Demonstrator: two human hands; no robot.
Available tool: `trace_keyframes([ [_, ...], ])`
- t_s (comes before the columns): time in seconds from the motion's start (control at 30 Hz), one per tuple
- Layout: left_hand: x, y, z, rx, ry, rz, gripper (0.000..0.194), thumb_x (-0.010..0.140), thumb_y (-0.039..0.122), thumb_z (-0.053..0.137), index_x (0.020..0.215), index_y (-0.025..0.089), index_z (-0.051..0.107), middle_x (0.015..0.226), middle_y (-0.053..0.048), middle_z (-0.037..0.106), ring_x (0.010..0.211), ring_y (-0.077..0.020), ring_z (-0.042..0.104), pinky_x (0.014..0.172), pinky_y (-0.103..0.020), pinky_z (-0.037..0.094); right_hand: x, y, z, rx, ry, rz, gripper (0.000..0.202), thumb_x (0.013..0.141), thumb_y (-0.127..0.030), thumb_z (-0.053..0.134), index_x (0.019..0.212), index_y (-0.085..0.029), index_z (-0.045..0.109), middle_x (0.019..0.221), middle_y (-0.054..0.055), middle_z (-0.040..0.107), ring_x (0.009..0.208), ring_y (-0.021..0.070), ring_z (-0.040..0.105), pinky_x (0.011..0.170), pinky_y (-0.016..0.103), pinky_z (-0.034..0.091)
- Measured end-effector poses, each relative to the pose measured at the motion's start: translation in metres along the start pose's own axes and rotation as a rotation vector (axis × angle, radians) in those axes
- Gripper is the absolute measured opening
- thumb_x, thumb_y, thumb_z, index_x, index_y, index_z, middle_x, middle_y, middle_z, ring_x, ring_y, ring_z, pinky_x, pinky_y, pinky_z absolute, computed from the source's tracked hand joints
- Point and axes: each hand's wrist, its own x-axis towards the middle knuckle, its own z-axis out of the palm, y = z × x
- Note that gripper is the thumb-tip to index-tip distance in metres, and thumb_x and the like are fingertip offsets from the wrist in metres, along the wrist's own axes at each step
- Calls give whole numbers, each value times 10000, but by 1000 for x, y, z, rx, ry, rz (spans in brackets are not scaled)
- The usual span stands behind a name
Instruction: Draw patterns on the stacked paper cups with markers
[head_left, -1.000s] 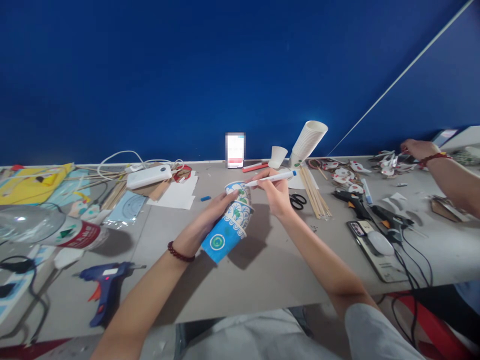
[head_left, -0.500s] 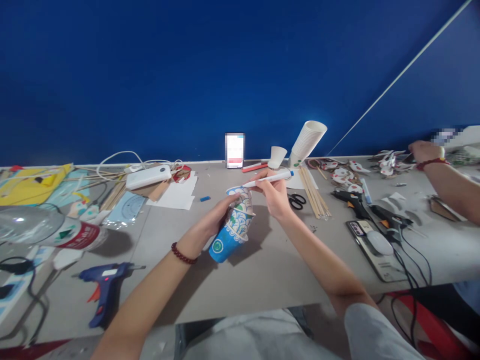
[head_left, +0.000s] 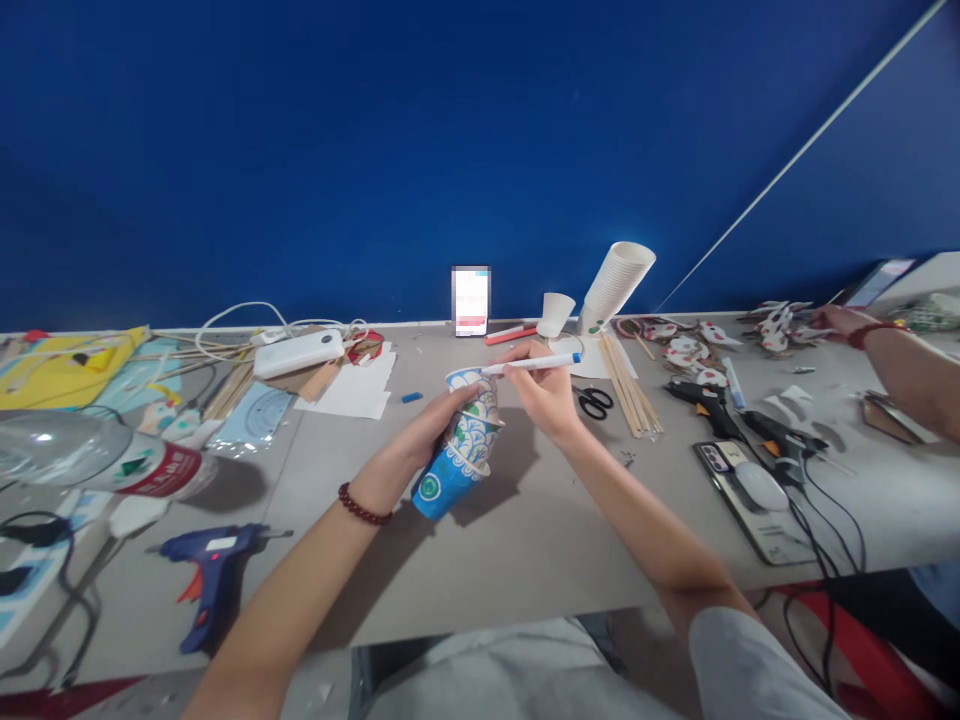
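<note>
My left hand (head_left: pixel 427 430) grips a stack of decorated paper cups (head_left: pixel 461 440), blue at the lower end with a green round mark and white-blue scale patterns higher up. The stack is tilted, its top end pointing away from me above the grey table (head_left: pixel 525 530). My right hand (head_left: pixel 546 395) holds a white marker with a blue cap (head_left: pixel 534 364), lying almost level, its left tip at the top cup's rim. A dark bead bracelet sits on my left wrist.
Black scissors (head_left: pixel 596 402), wooden sticks (head_left: pixel 628 385) and a leaning stack of white cups (head_left: pixel 616 283) lie beyond my right hand. A blue glue gun (head_left: pixel 210 570) and plastic bottle (head_left: pixel 112 460) are at left. Another person's arm (head_left: pixel 900 365) reaches in at right, near a black glue gun (head_left: pixel 712 400).
My left hand has turned the cup stack more upright and drawn it slightly nearer. The marker has dropped a little and lies flatter. The other person's hand at right has moved farther back.
</note>
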Motion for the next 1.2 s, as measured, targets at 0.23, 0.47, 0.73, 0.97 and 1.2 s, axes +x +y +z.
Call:
trace_keyframes([
  [0.23,-2,1,0,47,-19,41,428,768,496,725,1050,187,638,821,-59,712,728,-192,677,685,-309,540,-1,-1,0,-54,-10,-18,84,783,-155,570,778,-211,633,757,0,655,742,158,634,700,310,515],
  [0.47,-2,1,0,68,1,44,399,766,472,733,1008,174,625,795,-43,705,728,-189,680,669,-297,539,0,-4,1,-82,-15,-10,78,762,-158,571,765,-207,631,753,2,653,743,156,628,683,292,513],
  [0.73,-2,1,2,35,29,39,355,773,440,732,981,171,632,788,-42,715,680,-172,676,642,-281,539,-1,-4,0,-133,-24,-23,91,762,-157,566,776,-213,637,773,4,668,763,163,633,685,293,510],
  [0.97,-1,1,0,-20,3,-5,376,765,444,737,1000,165,643,741,-47,715,650,-194,692,620,-297,553,0,-5,-1,-114,-21,-17,114,747,-127,547,736,-209,626,722,-2,656,721,157,629,660,292,500],
  [1.2,-1,0,0,-18,10,-3,391,755,453,744,1002,164,653,750,-48,718,647,-186,689,624,-295,557,-1,-6,1,-104,-18,-14,93,756,-151,561,747,-212,630,728,1,660,727,164,635,666,302,508],
])
